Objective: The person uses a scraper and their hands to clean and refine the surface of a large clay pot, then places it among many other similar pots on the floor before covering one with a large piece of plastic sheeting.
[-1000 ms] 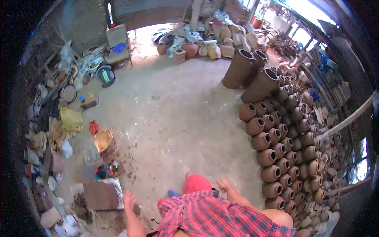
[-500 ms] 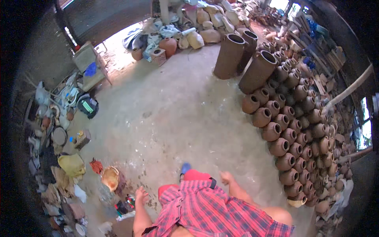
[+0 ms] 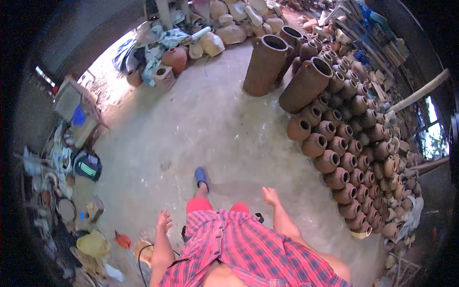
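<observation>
My left hand (image 3: 164, 221) hangs in the air beside my left hip, its fingers loosely apart and holding nothing. On the other side, my right hand (image 3: 270, 195) is held out ahead of my right hip over the bare floor, fingers curled together with no object showing. Neither hand touches anything. My left foot, in a blue clog (image 3: 201, 177), is out in front on the concrete floor (image 3: 191, 129). A shallow orange-tan basin (image 3: 143, 251) is partly hidden behind my left forearm, with a dark cable or strap looping across it.
Rows of small brown clay pots (image 3: 337, 178) are stacked along the right. Tall clay cylinders (image 3: 267, 67) stand at their far end. Pale pots and cloth bundles (image 3: 213, 44) line the back. A dark bag (image 3: 88, 166), a yellow cloth (image 3: 93, 244) and a red cloth (image 3: 123, 240) lie left.
I have stepped forward, my left foot now in front. The view has turned a little, so the left-side clutter sits further left. My right hand has risen slightly.
</observation>
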{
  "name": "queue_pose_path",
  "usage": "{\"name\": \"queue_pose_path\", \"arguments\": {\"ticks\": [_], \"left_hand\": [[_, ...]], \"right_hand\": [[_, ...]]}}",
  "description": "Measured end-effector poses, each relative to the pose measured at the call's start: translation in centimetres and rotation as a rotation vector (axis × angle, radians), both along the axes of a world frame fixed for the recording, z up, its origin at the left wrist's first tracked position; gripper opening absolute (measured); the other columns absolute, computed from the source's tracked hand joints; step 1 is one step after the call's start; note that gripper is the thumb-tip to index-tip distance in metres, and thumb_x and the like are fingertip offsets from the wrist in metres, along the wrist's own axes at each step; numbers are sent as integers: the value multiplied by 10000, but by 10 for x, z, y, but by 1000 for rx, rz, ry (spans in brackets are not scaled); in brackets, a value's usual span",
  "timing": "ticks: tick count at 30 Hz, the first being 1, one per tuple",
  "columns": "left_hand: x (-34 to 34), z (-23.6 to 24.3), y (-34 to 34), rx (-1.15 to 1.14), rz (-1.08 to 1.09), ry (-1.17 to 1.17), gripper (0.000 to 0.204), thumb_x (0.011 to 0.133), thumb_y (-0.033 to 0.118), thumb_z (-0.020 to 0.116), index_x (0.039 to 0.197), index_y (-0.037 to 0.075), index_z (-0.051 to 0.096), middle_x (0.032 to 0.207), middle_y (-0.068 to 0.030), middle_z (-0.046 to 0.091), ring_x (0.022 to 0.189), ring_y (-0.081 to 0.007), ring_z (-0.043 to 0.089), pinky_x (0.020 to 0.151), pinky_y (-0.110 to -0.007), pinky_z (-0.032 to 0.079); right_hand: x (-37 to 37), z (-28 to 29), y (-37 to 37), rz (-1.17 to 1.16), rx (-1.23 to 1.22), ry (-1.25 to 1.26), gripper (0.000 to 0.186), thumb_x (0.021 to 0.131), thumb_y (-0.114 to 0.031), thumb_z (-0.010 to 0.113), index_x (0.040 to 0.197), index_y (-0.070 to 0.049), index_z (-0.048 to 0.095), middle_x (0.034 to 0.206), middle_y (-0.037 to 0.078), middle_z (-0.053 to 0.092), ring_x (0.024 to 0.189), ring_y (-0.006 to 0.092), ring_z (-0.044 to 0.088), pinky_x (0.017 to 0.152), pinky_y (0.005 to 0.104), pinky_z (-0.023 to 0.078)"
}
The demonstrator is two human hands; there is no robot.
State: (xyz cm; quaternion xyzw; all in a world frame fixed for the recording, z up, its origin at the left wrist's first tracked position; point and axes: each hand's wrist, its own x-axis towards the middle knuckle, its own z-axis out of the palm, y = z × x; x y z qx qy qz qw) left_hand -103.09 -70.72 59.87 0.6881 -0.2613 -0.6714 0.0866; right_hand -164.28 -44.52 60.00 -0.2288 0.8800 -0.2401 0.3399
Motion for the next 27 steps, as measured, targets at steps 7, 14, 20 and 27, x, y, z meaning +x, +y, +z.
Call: {"name": "queue_pose_path", "arguments": {"ticks": [7,14,20,27], "left_hand": [[-102,56,-311,-16,-277,-141,681,1044,542,578,1608,196,416,1487,-91,564,1160,-272,606,934,-520,513],[-410,111,-578,-273,-622,-122,695,1017,535,641,1565,138,483,1438,-98,622,1192,-262,622,946,-483,530],[-717,154,-688,-442,-748,8,789,992,524,695,1627,123,455,1546,-161,582,1343,-321,591,1078,-482,494],[-976,191,-792,-620,-849,116,847,968,447,745,1632,37,417,1615,-241,501,1503,-350,477,1228,-450,390]], "right_hand": [[58,41,-104,-571,278,-627,623,1059,-599,532,1486,-145,547,1164,161,724,898,346,722,730,541,603],[-35,32,-228,-864,166,-657,621,1063,-583,515,1527,-169,510,1211,145,715,908,303,723,721,503,599],[-222,-13,-341,-908,125,-624,626,1057,-581,511,1468,-113,577,1116,150,746,810,267,731,618,449,585],[-565,38,-533,-702,-137,-299,445,1049,-511,607,1119,-82,701,859,42,700,692,153,673,550,369,531]]}}
